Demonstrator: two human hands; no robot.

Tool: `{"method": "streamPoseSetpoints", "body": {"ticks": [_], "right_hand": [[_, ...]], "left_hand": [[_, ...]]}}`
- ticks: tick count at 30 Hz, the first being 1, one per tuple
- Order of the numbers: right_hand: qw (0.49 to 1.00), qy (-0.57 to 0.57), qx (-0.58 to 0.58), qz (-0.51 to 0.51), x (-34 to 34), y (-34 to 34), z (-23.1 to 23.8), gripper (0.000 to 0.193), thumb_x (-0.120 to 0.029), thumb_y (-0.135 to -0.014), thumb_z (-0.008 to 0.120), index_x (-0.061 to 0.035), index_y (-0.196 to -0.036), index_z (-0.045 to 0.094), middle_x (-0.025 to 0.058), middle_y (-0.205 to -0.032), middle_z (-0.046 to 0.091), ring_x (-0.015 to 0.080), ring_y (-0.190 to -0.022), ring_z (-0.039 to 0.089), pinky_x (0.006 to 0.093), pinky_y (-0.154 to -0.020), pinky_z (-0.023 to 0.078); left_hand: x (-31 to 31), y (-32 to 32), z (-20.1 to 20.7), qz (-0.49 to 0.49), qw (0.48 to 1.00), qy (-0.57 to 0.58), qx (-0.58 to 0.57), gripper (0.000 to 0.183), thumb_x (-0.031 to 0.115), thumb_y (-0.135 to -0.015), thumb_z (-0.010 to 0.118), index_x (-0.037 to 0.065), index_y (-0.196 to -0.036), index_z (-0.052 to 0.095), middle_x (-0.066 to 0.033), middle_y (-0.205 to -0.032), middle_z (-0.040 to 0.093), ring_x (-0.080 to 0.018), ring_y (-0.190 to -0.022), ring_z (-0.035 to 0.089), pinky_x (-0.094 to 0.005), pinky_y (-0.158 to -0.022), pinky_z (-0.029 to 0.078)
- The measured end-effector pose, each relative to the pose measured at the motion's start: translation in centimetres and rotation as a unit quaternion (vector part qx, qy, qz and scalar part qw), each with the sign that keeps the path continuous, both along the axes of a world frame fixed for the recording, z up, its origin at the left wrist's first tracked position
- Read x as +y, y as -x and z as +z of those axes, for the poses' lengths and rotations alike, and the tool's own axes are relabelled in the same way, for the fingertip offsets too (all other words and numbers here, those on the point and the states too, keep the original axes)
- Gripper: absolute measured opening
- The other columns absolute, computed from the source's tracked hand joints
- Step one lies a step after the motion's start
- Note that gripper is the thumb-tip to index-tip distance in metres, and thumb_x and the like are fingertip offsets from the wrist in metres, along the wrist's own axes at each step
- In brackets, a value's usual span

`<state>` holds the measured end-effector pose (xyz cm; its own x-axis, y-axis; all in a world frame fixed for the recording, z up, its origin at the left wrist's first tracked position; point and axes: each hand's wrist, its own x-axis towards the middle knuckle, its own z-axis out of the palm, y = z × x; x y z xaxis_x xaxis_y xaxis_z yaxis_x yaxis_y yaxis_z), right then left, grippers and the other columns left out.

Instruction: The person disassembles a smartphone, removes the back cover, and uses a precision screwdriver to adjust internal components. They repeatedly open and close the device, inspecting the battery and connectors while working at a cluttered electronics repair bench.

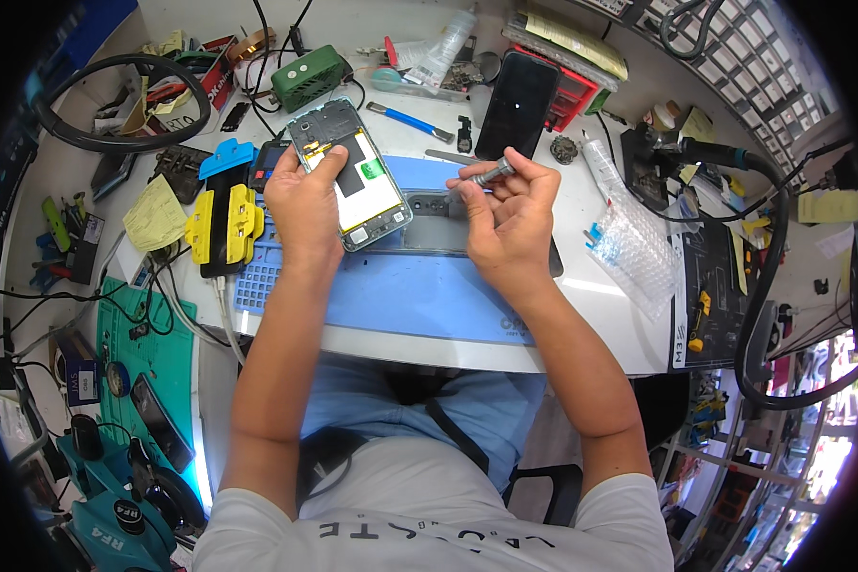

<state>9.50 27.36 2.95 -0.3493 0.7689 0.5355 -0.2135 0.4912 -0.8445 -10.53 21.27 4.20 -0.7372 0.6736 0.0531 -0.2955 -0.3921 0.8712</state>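
Observation:
My left hand (303, 205) holds an opened smartphone (383, 217) tilted above the mat, thumb across its inner side. The phone's back is off, showing a white battery with yellow edges, a black strip and a green patch. In my right hand (517, 224) is a short grey metal screwdriver (492, 174), gripped between thumb and fingers and pointing left toward the phone, apart from it. Beneath the hands, a grey phone back cover (436, 232) lies on the blue work mat (410, 305), partly hidden by my right hand.
A yellow-and-black clamp holder (225, 227) stands left of the mat. Behind lie a blue-handled brush (410, 122), a dark phone (518, 103) leaning on a red box, and a green speaker-like box (309, 78). Bubble wrap (639, 262) and a cabled hot-air handpiece (710, 151) are at right.

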Motion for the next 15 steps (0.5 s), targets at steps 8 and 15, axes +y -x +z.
{"method": "streamPoseSetpoints", "body": {"ticks": [8,15], "right_hand": [[0.991,0.002,0.136,-0.012,0.5,-1.2,1.8,0.056,0.008,-0.102,0.057,-0.0055,-0.144,0.023,0.0263,-0.122,0.059,0.0278,-0.109,0.069,0.0402,-0.097,0.057],[0.987,0.029,0.155,-0.017,0.3,-1.3,2.3,0.056,0.006,-0.102,0.057,-0.0050,-0.144,0.022,0.0269,-0.122,0.058,0.0277,-0.108,0.069,0.0393,-0.094,0.059]], "left_hand": [[-0.8,-3.3,1.4,-0.261,0.962,0.072,0.044,0.051,-0.004,-0.089,0.073,-0.010,-0.136,0.056,-0.0162,-0.107,0.076,-0.0163,-0.089,0.075,-0.0294,-0.079,0.062],[-1.3,-4.4,0.8,-0.394,0.913,0.077,0.079,0.058,-0.007,-0.086,0.075,-0.012,-0.140,0.054,-0.0158,-0.116,0.075,-0.0158,-0.098,0.073,-0.0292,-0.089,0.060]]}}
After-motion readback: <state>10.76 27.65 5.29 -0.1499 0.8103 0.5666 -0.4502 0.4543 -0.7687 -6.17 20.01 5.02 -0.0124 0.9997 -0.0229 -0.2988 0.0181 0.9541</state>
